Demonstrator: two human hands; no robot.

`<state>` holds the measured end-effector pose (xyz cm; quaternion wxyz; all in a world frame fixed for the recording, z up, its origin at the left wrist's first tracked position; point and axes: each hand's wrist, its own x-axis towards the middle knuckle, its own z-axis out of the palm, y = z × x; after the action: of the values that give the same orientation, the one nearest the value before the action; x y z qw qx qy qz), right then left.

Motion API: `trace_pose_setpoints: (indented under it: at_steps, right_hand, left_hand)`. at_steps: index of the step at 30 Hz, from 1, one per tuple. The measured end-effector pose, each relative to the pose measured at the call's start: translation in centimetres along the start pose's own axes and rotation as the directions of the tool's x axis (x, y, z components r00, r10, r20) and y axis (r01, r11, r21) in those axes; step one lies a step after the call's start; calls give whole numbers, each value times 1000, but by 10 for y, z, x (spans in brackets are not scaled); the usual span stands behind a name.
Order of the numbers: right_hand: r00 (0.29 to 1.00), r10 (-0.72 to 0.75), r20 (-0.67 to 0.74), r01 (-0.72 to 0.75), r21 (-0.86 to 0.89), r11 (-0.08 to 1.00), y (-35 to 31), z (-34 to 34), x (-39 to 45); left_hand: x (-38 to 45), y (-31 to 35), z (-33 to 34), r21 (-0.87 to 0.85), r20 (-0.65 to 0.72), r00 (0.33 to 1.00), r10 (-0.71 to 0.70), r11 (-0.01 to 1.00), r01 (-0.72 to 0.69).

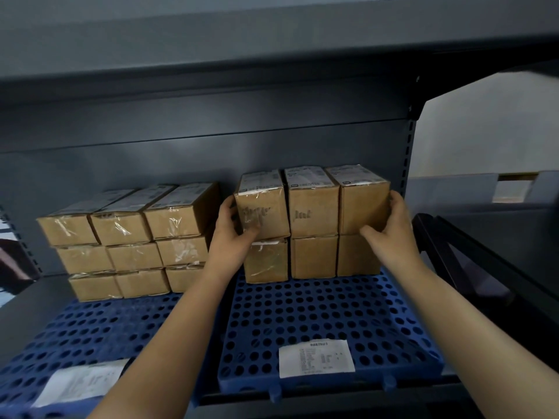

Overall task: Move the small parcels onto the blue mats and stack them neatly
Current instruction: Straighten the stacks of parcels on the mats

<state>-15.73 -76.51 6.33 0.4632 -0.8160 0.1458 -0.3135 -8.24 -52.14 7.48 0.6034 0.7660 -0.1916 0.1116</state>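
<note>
Left hand [234, 229] and right hand [390, 225] clamp top row of cardboard parcels [313, 207] at right blue mat's [317, 313] back edge. Uneven squeeze could buckle the middle box out.

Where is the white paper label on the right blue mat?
Head view: the white paper label lies flat near the front edge of the right blue perforated mat, in front of the brown cardboard parcels.

A dark grey metal shelf unit [211, 122] fills the view, its back panel dimly lit with soft glare. A slotted upright [410, 152] runs along its right edge. Beyond it stands a pale wall [496, 122] and a black frame [453, 252].
</note>
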Motion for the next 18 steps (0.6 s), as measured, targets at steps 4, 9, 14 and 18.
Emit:
trace_pose_setpoints:
  at_steps: [4,9,14,18]
  right_hand:
    - [995,83,59,-86,55,995,11,0,-2]
    - [986,113,118,-125,92,988,17,0,-3]
    - [984,86,154,-104,113,988,17,0,-2]
    - [984,65,166,-80,89,993,18,2,-2]
  left_hand:
    - [-4,-7,1,-7,5,997,-80,997,80]
    - [-7,-11,5,-33,24,993,-119,992,120]
    - [-6,-12,6,-82,0,988,-153,985,153]
    - [-4,-11,6,-89,-13,988,-155,984,153]
